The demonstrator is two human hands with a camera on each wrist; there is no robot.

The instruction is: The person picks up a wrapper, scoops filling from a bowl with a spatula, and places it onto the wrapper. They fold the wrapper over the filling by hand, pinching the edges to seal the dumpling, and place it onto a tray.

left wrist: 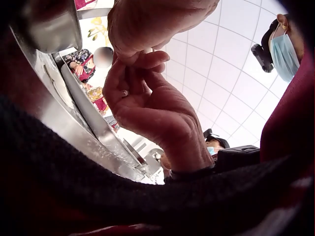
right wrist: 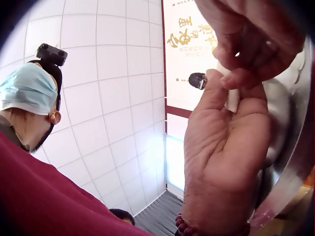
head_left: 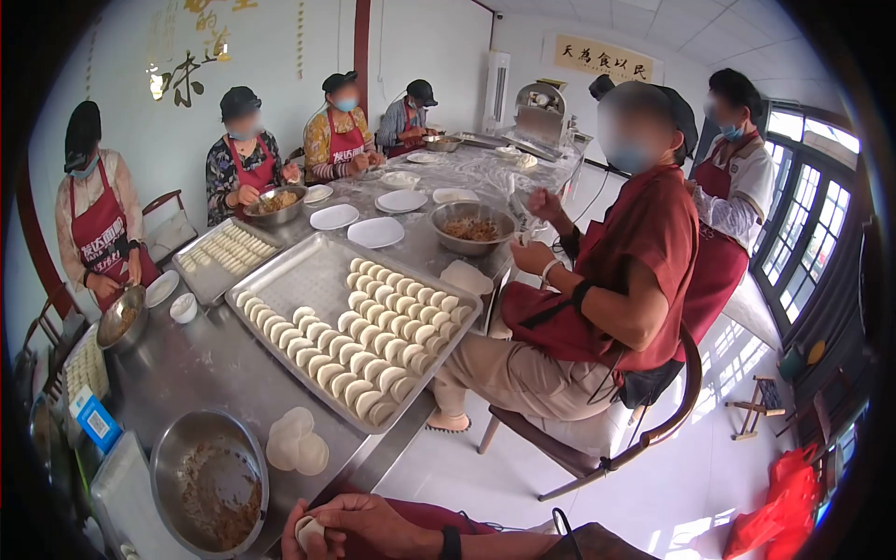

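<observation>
At the bottom edge of the head view, the left hand (head_left: 293, 534) and right hand (head_left: 359, 519) meet around a pale folded dough wrapper (head_left: 309, 532). Seen in the left wrist view, the left hand (left wrist: 157, 22) arches over the right hand (left wrist: 162, 110), fingertips together. The right wrist view has the right hand (right wrist: 256, 37) above the left hand (right wrist: 224, 137), with a strip of the wrapper (right wrist: 233, 100) pinched between fingers. Any filling is hidden. Beside them stand a steel bowl of filling (head_left: 219, 495) and loose round wrappers (head_left: 297, 442).
A large tray (head_left: 280, 359) of dumplings in rows lies across the steel table (head_left: 187, 373). Farther off are white plates (head_left: 375, 232), a smaller tray (head_left: 201, 288) and another filling bowl (head_left: 471, 245). Several people in aprons work around the table; one sits close on the right.
</observation>
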